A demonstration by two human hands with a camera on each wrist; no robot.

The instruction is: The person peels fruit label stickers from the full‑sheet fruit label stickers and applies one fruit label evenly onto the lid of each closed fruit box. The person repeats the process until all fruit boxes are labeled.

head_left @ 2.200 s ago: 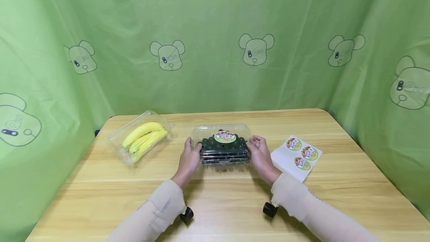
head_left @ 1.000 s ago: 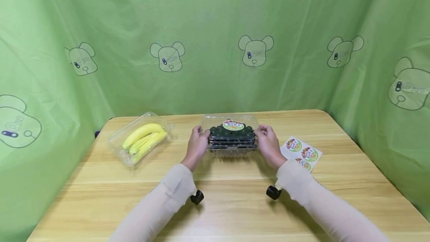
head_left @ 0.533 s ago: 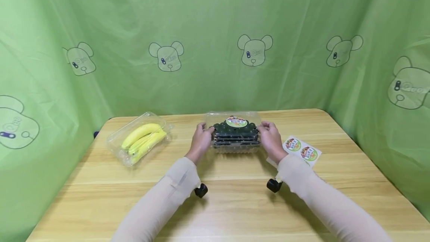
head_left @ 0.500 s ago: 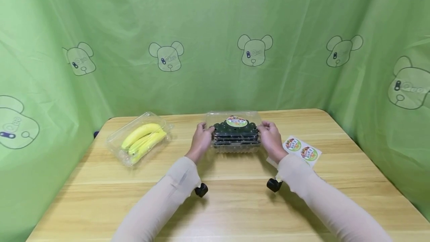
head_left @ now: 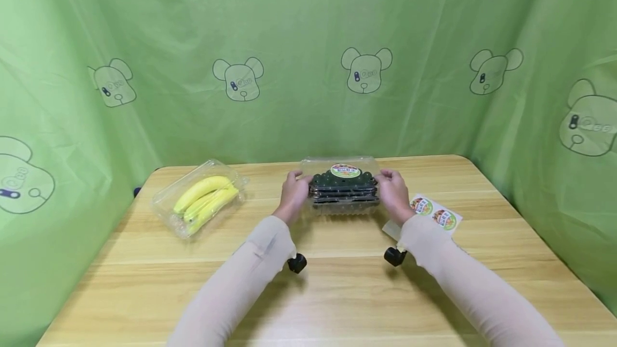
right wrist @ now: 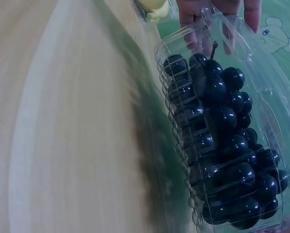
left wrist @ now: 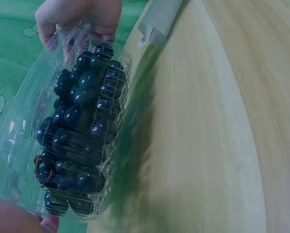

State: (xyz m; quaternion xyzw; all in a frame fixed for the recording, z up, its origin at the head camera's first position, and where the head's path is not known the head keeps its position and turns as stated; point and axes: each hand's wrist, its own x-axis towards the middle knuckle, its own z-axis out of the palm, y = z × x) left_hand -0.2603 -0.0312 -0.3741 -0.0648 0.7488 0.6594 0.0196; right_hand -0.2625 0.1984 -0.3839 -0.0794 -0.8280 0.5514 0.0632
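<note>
A clear plastic clamshell box point(head_left: 339, 209) full of dark grapes point(left wrist: 84, 104) is held between both hands over the back middle of the table. At its left end my left hand point(head_left: 294, 193) grips the side, thumb toward the front. My right hand point(head_left: 393, 194) grips the opposite end in the same way. On the lid sits an oval fruit sticker point(head_left: 345, 171). Both wrist views show the ridged base of the box, with a shadow on the wood beside it. In the right wrist view, a small stem pokes out among the grapes point(right wrist: 225, 119).
Left on the table point(head_left: 231, 277), another clear clamshell box point(head_left: 166, 202) holds yellow bananas point(head_left: 204, 202). A white sheet of round stickers point(head_left: 455, 217) lies to the right, partly covered by the right wrist. Green curtain point(head_left: 308, 20) hangs behind and at both sides.
Both hands have carried the grape box away from me and somewhat to the right, toward the table's back edge. The right wrist now covers part of the sticker sheet. The banana box stays put.
</note>
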